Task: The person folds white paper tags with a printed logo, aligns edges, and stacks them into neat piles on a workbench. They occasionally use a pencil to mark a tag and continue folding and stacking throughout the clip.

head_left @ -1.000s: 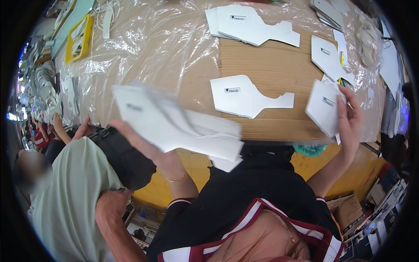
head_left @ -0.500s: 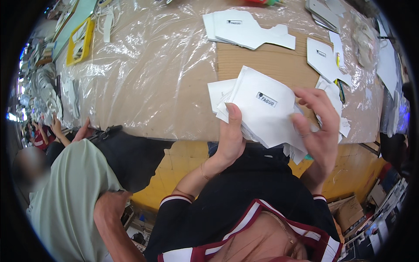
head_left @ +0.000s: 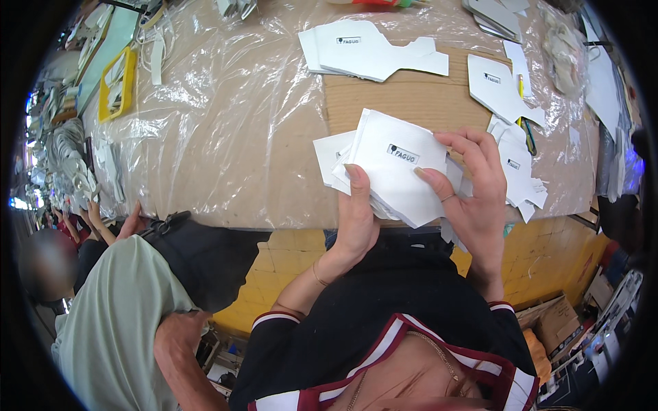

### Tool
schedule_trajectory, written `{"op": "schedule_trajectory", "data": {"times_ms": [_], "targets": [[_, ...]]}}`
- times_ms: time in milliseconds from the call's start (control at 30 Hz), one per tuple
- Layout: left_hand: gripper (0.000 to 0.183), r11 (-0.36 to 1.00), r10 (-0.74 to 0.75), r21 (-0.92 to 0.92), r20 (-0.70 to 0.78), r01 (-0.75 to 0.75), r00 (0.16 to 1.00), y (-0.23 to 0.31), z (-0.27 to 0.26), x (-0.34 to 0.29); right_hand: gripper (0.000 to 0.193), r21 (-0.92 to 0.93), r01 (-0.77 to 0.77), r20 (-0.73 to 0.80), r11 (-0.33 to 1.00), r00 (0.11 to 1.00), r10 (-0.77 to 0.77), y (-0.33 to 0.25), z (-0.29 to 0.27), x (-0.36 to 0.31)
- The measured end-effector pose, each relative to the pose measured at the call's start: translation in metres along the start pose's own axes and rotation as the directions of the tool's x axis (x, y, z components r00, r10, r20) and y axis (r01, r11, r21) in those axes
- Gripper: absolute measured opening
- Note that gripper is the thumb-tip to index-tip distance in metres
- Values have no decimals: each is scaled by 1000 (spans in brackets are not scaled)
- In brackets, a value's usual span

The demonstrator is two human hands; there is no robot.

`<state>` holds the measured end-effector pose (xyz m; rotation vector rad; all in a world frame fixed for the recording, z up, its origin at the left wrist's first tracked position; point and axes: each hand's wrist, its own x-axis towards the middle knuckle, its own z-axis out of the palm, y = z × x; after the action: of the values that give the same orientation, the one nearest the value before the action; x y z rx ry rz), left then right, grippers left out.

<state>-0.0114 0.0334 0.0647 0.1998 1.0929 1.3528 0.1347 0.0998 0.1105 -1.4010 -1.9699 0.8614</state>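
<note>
A stack of white cut pieces (head_left: 387, 181), like thin card or leather, is held over the table's near edge. Its top piece bears a small printed dark label. My left hand (head_left: 356, 222) grips the stack's lower left side, thumb on top and the fingers hidden beneath. At the right side, my right hand (head_left: 476, 188) is closed on the stack's edge, its thumb lying on the top piece and its fingers bent over the upper right corner. Beneath the stack, a cardboard sheet (head_left: 384, 96) lies on the table.
More white cut pieces (head_left: 370, 55) lie at the far edge of the cardboard, others (head_left: 504, 85) at the right beside a yellow pencil (head_left: 520, 85). Plastic film covers the table (head_left: 226, 123). A yellow basket (head_left: 116, 85) stands far left. Another person in pale green (head_left: 123, 322) sits at my left.
My right hand has come leftward onto the stack, its thumb now further over the top piece. My left hand keeps its grip.
</note>
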Motion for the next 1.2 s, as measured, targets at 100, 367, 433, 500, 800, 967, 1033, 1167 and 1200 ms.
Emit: {"op": "schedule_trajectory", "data": {"times_ms": [100, 367, 433, 500, 800, 967, 1033, 1167, 1200], "targets": [[70, 1000, -14, 8, -8, 15, 1000, 0, 0, 0, 39, -31, -3, -9, 1000, 1000, 2, 1, 0, 0], [70, 998, -60, -7, -39, 60, 997, -2, 0, 2, 36, 7, -5, -1, 1000, 1000, 5, 3, 2, 1], [70, 999, -48, 9, -23, 48, 999, -2, -1, 2, 35, 31, -27, 7, 999, 1000, 27, 2, 2, 2], [70, 999, -39, 16, -18, 39, 999, -3, -2, 2, 36, 47, -48, 15, 998, 999, 48, 2, 2, 3], [71, 1000, -23, 13, -18, 24, 1000, -4, -10, 0, 32, 110, -110, 95, 988, 990, 100, 7, 7, 7], [72, 1000, -28, 4, -32, 28, 999, -5, -15, -3, 29, 204, -153, 120, 967, 984, 130, 10, 12, 9], [75, 998, -9, 63, -54, 12, 999, -7, -17, -2, 28, 212, -155, 129, 965, 983, 129, 9, 13, 9], [77, 997, -2, 78, -89, 9, 996, -9, -21, -1, 24, 210, -125, 133, 970, 986, 98, 6, 14, 10], [77, 997, -2, 79, -85, 8, 996, -9, -22, -1, 24, 209, -109, 118, 972, 989, 86, 5, 14, 10]]}}
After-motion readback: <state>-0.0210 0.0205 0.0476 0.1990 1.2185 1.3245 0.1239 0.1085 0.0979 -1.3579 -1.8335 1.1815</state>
